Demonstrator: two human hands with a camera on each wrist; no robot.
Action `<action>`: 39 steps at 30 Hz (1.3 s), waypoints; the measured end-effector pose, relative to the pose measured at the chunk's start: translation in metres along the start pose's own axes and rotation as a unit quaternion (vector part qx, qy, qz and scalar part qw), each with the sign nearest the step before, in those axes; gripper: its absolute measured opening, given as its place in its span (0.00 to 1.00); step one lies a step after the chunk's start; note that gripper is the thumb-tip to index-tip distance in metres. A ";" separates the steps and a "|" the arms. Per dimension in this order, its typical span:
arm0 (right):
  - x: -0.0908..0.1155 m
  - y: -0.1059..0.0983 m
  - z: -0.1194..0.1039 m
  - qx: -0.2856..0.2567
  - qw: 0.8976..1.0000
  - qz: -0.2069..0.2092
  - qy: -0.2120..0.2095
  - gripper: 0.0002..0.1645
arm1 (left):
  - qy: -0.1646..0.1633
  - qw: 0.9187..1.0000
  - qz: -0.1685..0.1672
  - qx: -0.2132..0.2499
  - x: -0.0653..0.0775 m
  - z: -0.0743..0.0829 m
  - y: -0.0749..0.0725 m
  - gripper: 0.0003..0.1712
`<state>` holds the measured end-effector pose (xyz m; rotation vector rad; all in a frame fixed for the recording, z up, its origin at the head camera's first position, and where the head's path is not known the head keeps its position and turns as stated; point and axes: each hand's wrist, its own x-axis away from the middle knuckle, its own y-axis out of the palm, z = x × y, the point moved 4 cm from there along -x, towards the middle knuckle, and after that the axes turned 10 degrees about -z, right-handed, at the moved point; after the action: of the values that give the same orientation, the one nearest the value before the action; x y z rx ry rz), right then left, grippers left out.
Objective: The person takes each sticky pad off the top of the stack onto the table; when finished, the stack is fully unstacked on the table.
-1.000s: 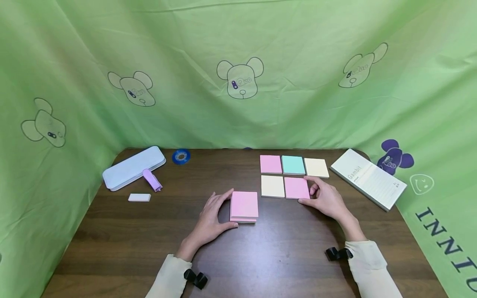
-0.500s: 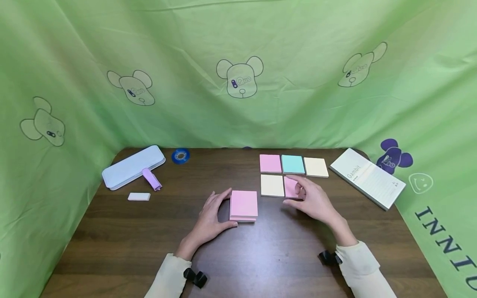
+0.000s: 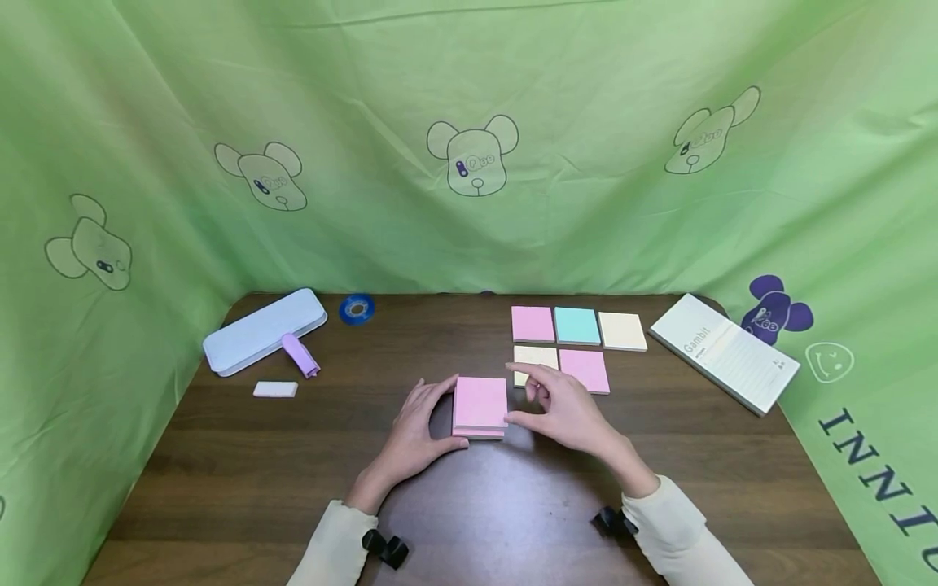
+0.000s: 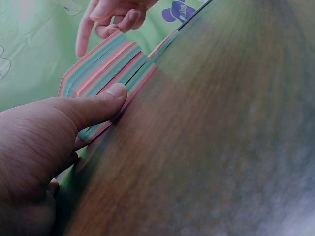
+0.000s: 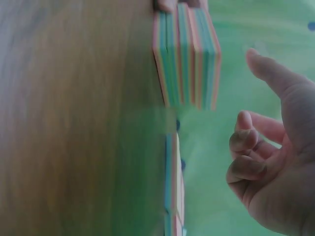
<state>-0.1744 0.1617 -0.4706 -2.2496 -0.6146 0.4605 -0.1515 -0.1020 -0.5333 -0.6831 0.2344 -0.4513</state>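
Observation:
A stack of sticky note pads [image 3: 479, 401], pink on top, stands mid-table; its multicoloured layered edges show in both wrist views. My left hand [image 3: 419, 427] grips it from the left, thumb [image 4: 113, 96] at the near side and fingers at the far side. My right hand [image 3: 567, 411] hovers just right of the stack, thumb and index finger spread, other fingers curled, holding nothing. Beyond it lie single pads in two rows: pink [image 3: 532, 324], mint [image 3: 576, 325] and cream [image 3: 623, 331] behind, cream [image 3: 535, 355] and pink [image 3: 586, 370] in front. My right hand partly covers the front cream pad.
At the left lie a pale blue pencil case [image 3: 264, 330], a small purple object [image 3: 299, 355], a white eraser-like block [image 3: 274, 389] and a blue tape roll [image 3: 357, 308]. A white notepad [image 3: 725, 352] lies at the far right. Green cloth [image 3: 469, 236] hangs behind the table.
My right hand has left the front pink pad and moved left to beside the stack, uncovering that pad. My left hand and the stack have stayed in place.

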 end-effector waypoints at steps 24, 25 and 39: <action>-0.015 0.029 -0.007 0.001 0.998 -0.046 0.045 0.45 | 0.005 1.000 0.001 0.006 -0.001 -0.001 0.000 0.60; -0.015 0.029 -0.006 -0.003 0.998 -0.045 0.045 0.44 | 0.006 1.000 0.001 0.005 -0.001 -0.001 0.000 0.60; 0.014 -0.005 0.019 -0.049 0.997 -0.006 0.055 0.46 | 0.002 1.000 -0.003 -0.004 0.000 0.003 -0.001 0.61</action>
<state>-0.1736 0.1834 -0.4810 -2.3453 -0.6055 0.3048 -0.1508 -0.1016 -0.5306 -0.6904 0.2377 -0.4567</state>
